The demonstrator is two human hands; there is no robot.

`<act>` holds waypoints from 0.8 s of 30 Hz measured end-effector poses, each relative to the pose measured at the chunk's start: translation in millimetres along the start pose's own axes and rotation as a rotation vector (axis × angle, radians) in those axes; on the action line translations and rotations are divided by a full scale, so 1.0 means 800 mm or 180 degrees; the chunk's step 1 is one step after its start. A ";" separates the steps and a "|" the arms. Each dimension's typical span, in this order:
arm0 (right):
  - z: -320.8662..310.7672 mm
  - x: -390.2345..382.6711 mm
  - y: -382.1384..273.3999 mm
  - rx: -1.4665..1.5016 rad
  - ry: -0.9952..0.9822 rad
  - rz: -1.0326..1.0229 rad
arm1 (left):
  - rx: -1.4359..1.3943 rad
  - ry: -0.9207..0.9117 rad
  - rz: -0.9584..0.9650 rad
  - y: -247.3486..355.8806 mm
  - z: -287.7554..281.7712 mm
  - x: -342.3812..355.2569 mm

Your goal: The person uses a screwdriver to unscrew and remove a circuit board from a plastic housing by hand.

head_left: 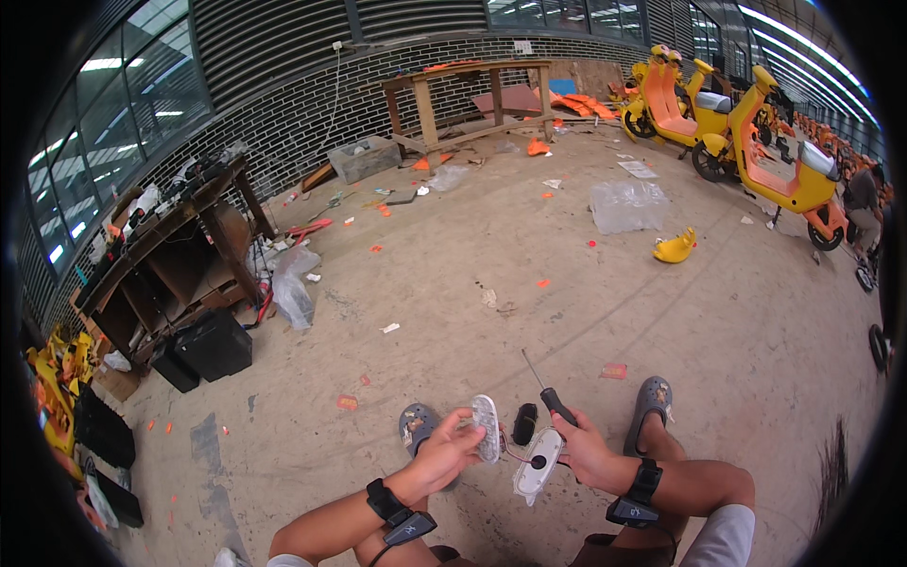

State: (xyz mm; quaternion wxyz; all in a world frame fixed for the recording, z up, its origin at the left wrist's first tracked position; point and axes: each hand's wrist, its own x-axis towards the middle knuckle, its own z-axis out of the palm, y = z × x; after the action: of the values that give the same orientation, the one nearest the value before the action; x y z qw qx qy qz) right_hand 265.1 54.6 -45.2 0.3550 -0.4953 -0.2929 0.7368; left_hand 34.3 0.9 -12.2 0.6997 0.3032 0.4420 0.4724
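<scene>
Two forearms (326, 520) enter at bottom centre; there the grip of the left hand (448, 448) pinches one oval lens (486, 428), while the right hand (590, 454) closes on one screwdriver (557, 404) and, apparently, one white housing (532, 483). Spreading the hands could strain the one thin wire (514, 457) between these parts. Two shoes (652, 404) flank them.

The concrete floor (444, 255) carries 1 curved yellow piece (675, 249) near a clear plastic sheet (628, 207). Orange scraps (538, 147) lie scattered about.
</scene>
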 end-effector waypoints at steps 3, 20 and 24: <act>0.000 0.000 0.001 -0.0024 0.0041 -0.0026 | -0.0071 -0.0276 0.0021 0.002 0.003 -0.003; -0.001 0.009 0.015 0.0029 0.0208 -0.0216 | 0.0649 -0.0471 -0.0112 0.002 0.045 -0.029; 0.000 0.007 0.011 -0.0088 0.0186 -0.0040 | 0.0601 -0.0581 -0.0145 -0.006 0.043 -0.026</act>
State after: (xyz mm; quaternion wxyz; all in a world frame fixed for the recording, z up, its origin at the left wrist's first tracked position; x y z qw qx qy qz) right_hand 261.7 53.7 -55.0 0.3611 -0.5196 -0.2957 0.7157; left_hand 64.3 -20.3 5.0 0.7159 0.3993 0.4257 0.3831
